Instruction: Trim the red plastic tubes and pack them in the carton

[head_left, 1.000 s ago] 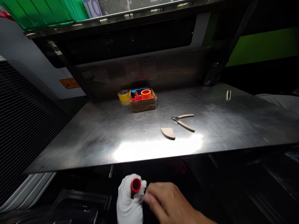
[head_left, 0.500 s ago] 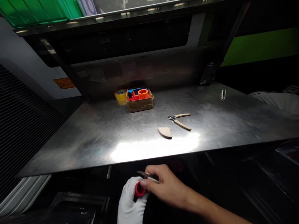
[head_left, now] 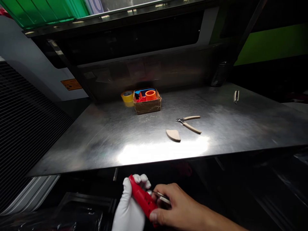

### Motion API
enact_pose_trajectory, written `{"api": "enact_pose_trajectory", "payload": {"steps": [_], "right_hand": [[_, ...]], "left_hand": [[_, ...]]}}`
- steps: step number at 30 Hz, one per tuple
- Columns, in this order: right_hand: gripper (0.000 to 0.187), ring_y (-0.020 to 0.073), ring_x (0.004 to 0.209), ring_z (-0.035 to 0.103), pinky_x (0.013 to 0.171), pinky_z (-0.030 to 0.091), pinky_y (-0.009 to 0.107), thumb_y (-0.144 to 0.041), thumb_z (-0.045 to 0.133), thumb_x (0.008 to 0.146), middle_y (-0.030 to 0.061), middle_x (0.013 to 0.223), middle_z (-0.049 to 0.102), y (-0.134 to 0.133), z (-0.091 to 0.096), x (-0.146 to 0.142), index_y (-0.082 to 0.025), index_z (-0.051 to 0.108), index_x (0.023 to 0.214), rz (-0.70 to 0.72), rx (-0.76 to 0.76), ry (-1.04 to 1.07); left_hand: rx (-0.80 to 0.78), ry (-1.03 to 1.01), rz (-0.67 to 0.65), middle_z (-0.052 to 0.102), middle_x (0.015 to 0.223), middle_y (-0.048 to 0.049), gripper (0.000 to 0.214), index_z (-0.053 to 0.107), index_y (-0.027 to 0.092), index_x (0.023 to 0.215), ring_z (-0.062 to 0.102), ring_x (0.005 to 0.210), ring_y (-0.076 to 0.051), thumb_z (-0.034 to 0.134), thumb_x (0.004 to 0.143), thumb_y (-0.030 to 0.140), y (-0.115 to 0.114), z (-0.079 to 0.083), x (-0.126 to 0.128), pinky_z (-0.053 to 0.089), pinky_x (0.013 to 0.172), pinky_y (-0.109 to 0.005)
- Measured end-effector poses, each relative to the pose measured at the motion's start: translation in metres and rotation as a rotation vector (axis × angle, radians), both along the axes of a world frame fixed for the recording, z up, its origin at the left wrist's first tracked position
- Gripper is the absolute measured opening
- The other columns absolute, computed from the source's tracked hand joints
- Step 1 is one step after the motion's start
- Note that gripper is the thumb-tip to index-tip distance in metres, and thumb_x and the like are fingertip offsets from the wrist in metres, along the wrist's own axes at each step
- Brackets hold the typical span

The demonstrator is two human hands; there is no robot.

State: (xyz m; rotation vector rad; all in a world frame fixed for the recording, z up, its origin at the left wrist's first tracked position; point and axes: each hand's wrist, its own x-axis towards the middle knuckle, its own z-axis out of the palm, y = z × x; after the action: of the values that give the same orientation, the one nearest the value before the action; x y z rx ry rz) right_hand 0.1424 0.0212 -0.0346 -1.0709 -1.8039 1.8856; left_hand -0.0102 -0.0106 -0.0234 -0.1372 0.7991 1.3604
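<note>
My left hand (head_left: 128, 207), in a white glove, is shut around a red perforated plastic tube (head_left: 142, 196) held on a slant below the table's front edge. My right hand (head_left: 175, 205), bare, pinches a small pointed metal hand tool (head_left: 163, 198) and presses against the tube's side. The tool's tip is hidden by the fingers and the tube. Several small holes show along the tube. Its lower end is hidden behind my right hand.
A steel table (head_left: 101, 144) lies ahead, holding a cardboard box (head_left: 147, 107) of coloured parts, yellow tape (head_left: 127, 97), beige-handled side cutters (head_left: 189, 123), a beige wedge-shaped piece (head_left: 173, 135) and a small tool (head_left: 236, 96). A dark cup-like object (head_left: 220, 74) stands behind.
The red tube has turned from end-on to lengthwise, showing its perforated side. My right hand has dropped lower, bringing the pointed tool against the tube.
</note>
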Motion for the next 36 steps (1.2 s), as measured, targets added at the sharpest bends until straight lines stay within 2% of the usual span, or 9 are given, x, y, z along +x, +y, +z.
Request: {"api": "enact_pose_trajectory", "payload": {"steps": [2, 4, 10, 13, 17, 22, 26, 31, 36], "right_hand": [[0.025, 0.0108, 0.060, 0.048, 0.049, 0.031, 0.020, -0.033, 0.071, 0.072, -0.0042, 0.069, 0.054, -0.002, -0.001, -0.003, -0.018, 0.054, 0.081, -0.045, -0.090, 0.014], [0.026, 0.0110, 0.060, 0.046, 0.049, 0.030, 0.020, -0.031, 0.071, 0.070, -0.0046, 0.067, 0.051, -0.002, -0.003, -0.005, -0.018, 0.051, 0.079, -0.117, -0.020, -0.015], [0.009, 0.0132, 0.058, 0.044, 0.052, 0.029, 0.026, -0.017, 0.048, 0.079, 0.0011, 0.076, 0.053, -0.006, -0.021, -0.012, -0.018, 0.049, 0.088, -0.205, 0.873, -0.110], [0.011, 0.0144, 0.055, 0.043, 0.048, 0.025, 0.027, -0.026, 0.047, 0.085, 0.0026, 0.074, 0.052, -0.009, -0.025, -0.015, -0.017, 0.052, 0.090, -0.107, 1.063, -0.060], [0.027, 0.0123, 0.058, 0.049, 0.050, 0.031, 0.024, -0.038, 0.065, 0.080, -0.0001, 0.078, 0.056, -0.008, -0.012, -0.011, -0.019, 0.055, 0.096, -0.075, 0.818, 0.081], [0.009, 0.0126, 0.061, 0.050, 0.055, 0.035, 0.024, -0.025, 0.057, 0.078, -0.0005, 0.074, 0.055, -0.004, 0.001, -0.003, -0.019, 0.053, 0.082, -0.128, 0.614, -0.002], [0.012, 0.0127, 0.062, 0.049, 0.056, 0.034, 0.024, -0.029, 0.058, 0.078, -0.0009, 0.074, 0.055, -0.004, 0.001, -0.001, -0.019, 0.052, 0.079, -0.072, 0.560, -0.048], [0.016, 0.0130, 0.065, 0.049, 0.059, 0.035, 0.025, -0.035, 0.059, 0.084, -0.0016, 0.077, 0.055, -0.003, 0.008, 0.004, -0.019, 0.054, 0.084, -0.032, 0.542, -0.121], [0.018, 0.0134, 0.069, 0.051, 0.062, 0.036, 0.025, -0.039, 0.053, 0.091, -0.0016, 0.081, 0.056, 0.000, 0.014, 0.009, -0.021, 0.056, 0.089, -0.036, 0.514, -0.163]], "left_hand": [[0.001, 0.032, -0.002, 0.056, 0.095, -0.0035, 0.029, 0.062, 0.020, 0.081, 0.057, 0.085, -0.018, 0.053, 0.086, 0.047, -0.001, -0.003, 0.000, 0.051, 0.083, -0.034], [0.002, 0.127, -0.014, 0.060, 0.100, -0.0059, 0.034, 0.065, 0.019, 0.089, 0.059, 0.089, -0.020, 0.055, 0.084, 0.051, -0.001, -0.005, -0.001, 0.051, 0.085, -0.033], [-0.095, 0.467, 0.017, 0.067, 0.104, -0.0114, 0.029, 0.065, 0.016, 0.107, 0.063, 0.099, -0.021, 0.054, 0.089, 0.036, 0.002, 0.000, 0.000, 0.053, 0.080, -0.027], [-0.162, 0.482, 0.031, 0.067, 0.099, -0.0123, 0.030, 0.063, 0.015, 0.113, 0.065, 0.091, -0.021, 0.053, 0.090, 0.031, 0.004, -0.002, -0.001, 0.054, 0.076, -0.028], [-0.133, 0.373, -0.001, 0.063, 0.089, -0.0076, 0.033, 0.063, 0.015, 0.116, 0.062, 0.075, -0.016, 0.057, 0.087, 0.030, 0.007, 0.000, -0.003, 0.054, 0.068, -0.027], [-0.127, 0.200, -0.024, 0.052, 0.075, -0.0011, 0.028, 0.064, 0.014, 0.106, 0.050, 0.059, -0.011, 0.056, 0.087, 0.034, 0.010, 0.011, -0.001, 0.046, 0.050, -0.021], [-0.124, 0.137, -0.041, 0.052, 0.075, -0.0010, 0.021, 0.061, 0.016, 0.092, 0.053, 0.065, -0.012, 0.059, 0.086, 0.036, 0.007, 0.004, -0.002, 0.047, 0.056, -0.022], [-0.188, 0.092, -0.174, 0.050, 0.068, 0.0025, 0.027, 0.058, 0.019, 0.086, 0.040, 0.044, -0.006, 0.063, 0.081, 0.045, 0.004, -0.006, -0.008, 0.032, 0.037, -0.018], [-0.219, 0.049, -0.129, 0.051, 0.065, 0.0011, 0.020, 0.059, 0.016, 0.078, 0.047, 0.046, -0.008, 0.066, 0.082, 0.035, 0.006, 0.000, -0.005, 0.039, 0.038, -0.018]]}}
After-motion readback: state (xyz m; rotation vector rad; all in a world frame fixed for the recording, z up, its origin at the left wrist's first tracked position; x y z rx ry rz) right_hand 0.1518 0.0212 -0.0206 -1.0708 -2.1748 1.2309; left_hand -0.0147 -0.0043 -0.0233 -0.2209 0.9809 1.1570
